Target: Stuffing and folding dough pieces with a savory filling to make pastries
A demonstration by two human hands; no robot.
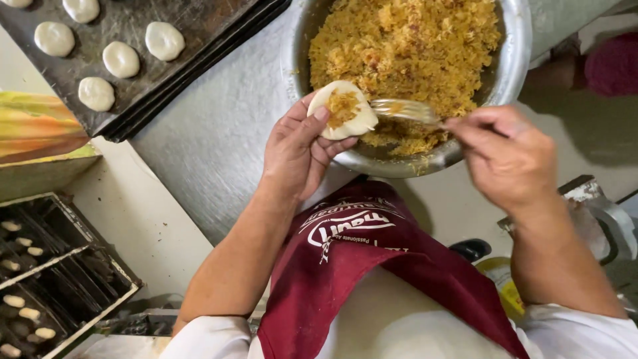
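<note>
A large round steel bowl (515, 63) stands on the steel bench (219, 139), heaped with golden-orange shredded filling (405, 46). The left hand (296, 149) cups a flattened round of pale dough (345, 113) over the bowl's near rim, thumb pressed on its edge, with one small clump of the filling in its middle. The right hand (508, 156) pinches the handle of a metal fork (402, 110), whose tines touch the dough. At the upper left lies a dark flat baking tray (199, 23) carrying six pale dough rounds (121, 59), two of them cut by the picture's edge. Lower left, dark racks (60, 266) hold small pale pieces, too dim to count surely.
</note>
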